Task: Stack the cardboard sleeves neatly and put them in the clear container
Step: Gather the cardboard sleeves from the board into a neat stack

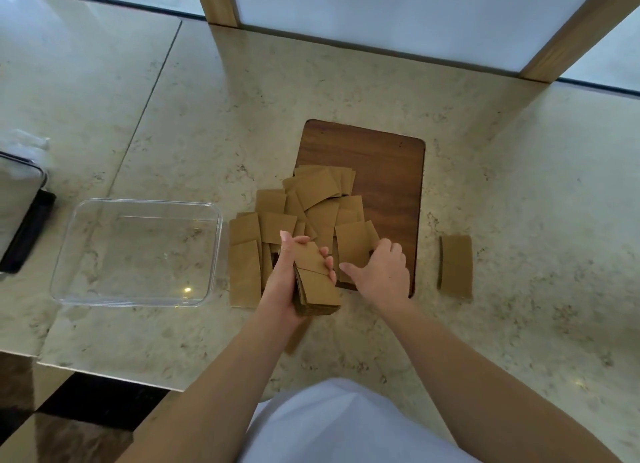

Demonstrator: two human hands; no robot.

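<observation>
A neat stack of cardboard sleeves (317,282) sits in the left hand (287,275), with the thumb on one side and the fingers curled round the other. Just beside it, the right hand (381,272) lies on the messy pile of loose sleeves (311,206), fingers bent over the edge of one sleeve; I cannot tell if it has hold of it. The pile spills from the brown wooden board (388,172) onto the stone counter (519,192), the clear container (138,251) stands to the left of it, and one more sleeve (456,265) lies alone on the right.
</observation>
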